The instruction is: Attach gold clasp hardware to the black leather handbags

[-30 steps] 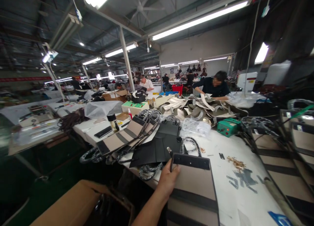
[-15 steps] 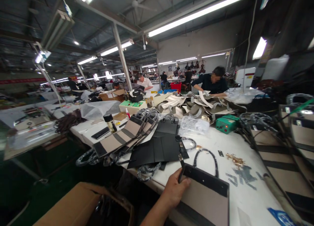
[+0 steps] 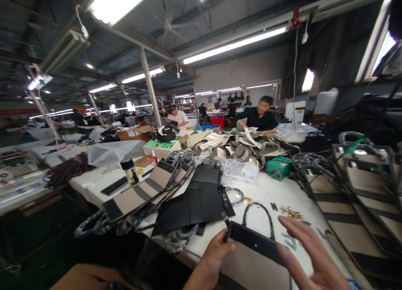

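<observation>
My left hand (image 3: pixel 211 262) grips the left edge of a beige and black bag panel (image 3: pixel 251 260), thumb on its face. A looped handle (image 3: pixel 259 206) in clear wrap rises from the panel's black top band, where small holes show. At the panel's right edge is my right hand (image 3: pixel 309 256), its thumb and fingers apart; whether it touches the panel I cannot tell. Beyond my right hand lie gold-coloured metal bits (image 3: pixel 291 212) and a small dark plate (image 3: pixel 274 206). My right hand partly hides some flat grey pieces (image 3: pixel 289 241).
Black bag panels (image 3: pixel 191 204) and beige ones (image 3: pixel 147 189) overlap on the white table (image 3: pixel 262 185). A green box (image 3: pixel 279 167) stands farther back. More panels (image 3: pixel 342 210) stack at right. A cardboard box (image 3: pixel 84 277) sits low left. A co-worker (image 3: pixel 259 116) sits across the table.
My right hand has come into view at the panel's right edge. My left hand keeps its hold. The whole view has shifted, with table items now farther left.
</observation>
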{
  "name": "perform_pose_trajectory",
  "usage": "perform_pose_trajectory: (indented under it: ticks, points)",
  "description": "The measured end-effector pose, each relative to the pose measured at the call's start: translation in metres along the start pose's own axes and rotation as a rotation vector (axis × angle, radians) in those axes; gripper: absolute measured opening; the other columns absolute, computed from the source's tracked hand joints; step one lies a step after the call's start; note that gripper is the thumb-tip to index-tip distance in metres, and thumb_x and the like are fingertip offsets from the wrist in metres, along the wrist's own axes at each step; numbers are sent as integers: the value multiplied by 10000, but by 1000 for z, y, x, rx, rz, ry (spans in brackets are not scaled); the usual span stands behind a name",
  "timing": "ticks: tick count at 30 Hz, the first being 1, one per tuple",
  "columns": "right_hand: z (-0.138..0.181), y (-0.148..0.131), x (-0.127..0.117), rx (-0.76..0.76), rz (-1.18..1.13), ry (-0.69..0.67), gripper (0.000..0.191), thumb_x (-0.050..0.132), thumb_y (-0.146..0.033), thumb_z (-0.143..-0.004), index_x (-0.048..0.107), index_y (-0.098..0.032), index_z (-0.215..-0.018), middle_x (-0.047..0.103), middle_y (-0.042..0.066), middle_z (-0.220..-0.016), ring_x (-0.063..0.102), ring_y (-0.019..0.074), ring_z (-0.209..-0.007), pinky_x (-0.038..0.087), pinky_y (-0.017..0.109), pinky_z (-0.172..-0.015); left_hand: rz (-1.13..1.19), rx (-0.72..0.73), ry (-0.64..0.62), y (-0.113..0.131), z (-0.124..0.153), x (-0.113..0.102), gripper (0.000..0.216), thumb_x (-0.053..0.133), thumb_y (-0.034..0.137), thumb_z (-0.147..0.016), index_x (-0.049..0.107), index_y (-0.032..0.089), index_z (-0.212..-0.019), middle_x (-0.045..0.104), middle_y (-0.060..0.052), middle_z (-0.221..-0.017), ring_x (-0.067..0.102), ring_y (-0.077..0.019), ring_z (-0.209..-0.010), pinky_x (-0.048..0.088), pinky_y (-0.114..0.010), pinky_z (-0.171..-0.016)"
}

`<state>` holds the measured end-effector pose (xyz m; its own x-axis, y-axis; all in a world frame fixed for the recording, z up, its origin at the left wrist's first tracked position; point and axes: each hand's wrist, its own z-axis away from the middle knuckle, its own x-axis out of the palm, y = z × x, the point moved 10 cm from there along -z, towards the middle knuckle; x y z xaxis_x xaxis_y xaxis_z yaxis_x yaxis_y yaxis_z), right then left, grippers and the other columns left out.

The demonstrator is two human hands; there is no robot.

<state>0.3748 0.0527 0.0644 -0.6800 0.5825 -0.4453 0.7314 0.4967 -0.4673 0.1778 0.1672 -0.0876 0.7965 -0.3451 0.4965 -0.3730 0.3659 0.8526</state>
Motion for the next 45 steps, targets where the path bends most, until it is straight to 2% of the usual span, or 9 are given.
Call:
perform_pose_trajectory:
  ticks: [3,7,10,14,18,22,28,36,45]
  points:
    - [12,55,31,219,72,-32,462,694,-455,-847,634,-279,-1269,708,84,-1198,700,316,-1060,654,342,-669,35,-2,-33,2,-1,0,486,784,257,-654,689,163,-1121,725,-65,-872,673,-208,-748,459,-289,-714]
    - [31,100,62,496,-154,-159,499,650,-489,-865,638,-242,-1299,760,89,-1083,723,315,-1006,630,419,-806,81,23,-112,7,-2,3,421,771,257,-693,697,162,-1097,729,-76,-878,694,-232,-813,468,-300,-758]
    - [34,105,78,683,-424,-304,547,621,-589,-851,682,-223,-1253,698,113,-1239,611,351,-1210,516,500,-1001,111,34,-182,9,-4,4,382,762,282,-730,701,161,-1087,735,-96,-890,704,-264,-870,486,-343,-820]
    - [32,99,98,834,-745,-456,638,619,-673,-805,702,-198,-1223,642,120,-1326,521,354,-1302,425,472,-1081,141,26,-246,10,-9,3,393,749,342,-766,692,156,-1108,740,-123,-927,707,-300,-926,501,-404,-875]
    - [32,99,110,789,-666,-575,553,622,-676,-798,752,-198,-1043,736,88,-1035,644,315,-1014,496,386,-923,183,22,-194,5,-19,-7,389,773,365,-761,692,173,-1090,745,-125,-929,712,-305,-941,516,-419,-876]
    - [33,105,111,672,-381,-605,504,572,-689,-823,683,-197,-834,680,43,-813,621,253,-806,476,310,-716,173,50,-90,3,-28,-19,428,826,368,-717,699,181,-1081,752,-112,-918,718,-299,-926,517,-417,-885]
    - [35,112,104,693,-148,-602,525,519,-680,-860,708,-190,-864,700,67,-887,630,265,-876,461,308,-771,144,56,43,1,-34,-31,574,880,388,-639,698,164,-1135,754,-127,-939,722,-320,-905,523,-442,-875]
    - [28,101,109,719,-252,-578,485,536,-619,-869,680,-171,-753,662,37,-739,605,227,-752,425,270,-629,126,59,138,-2,-33,-39,552,889,429,-599,731,167,-1058,755,-134,-952,723,-326,-899,535,-435,-861]
    - [22,93,106,678,-263,-613,454,541,-592,-889,606,-170,-733,595,9,-693,532,179,-694,360,247,-582,113,60,201,-1,-32,-41,544,888,443,-581,742,154,-1019,758,-127,-916,723,-331,-909,525,-448,-883]
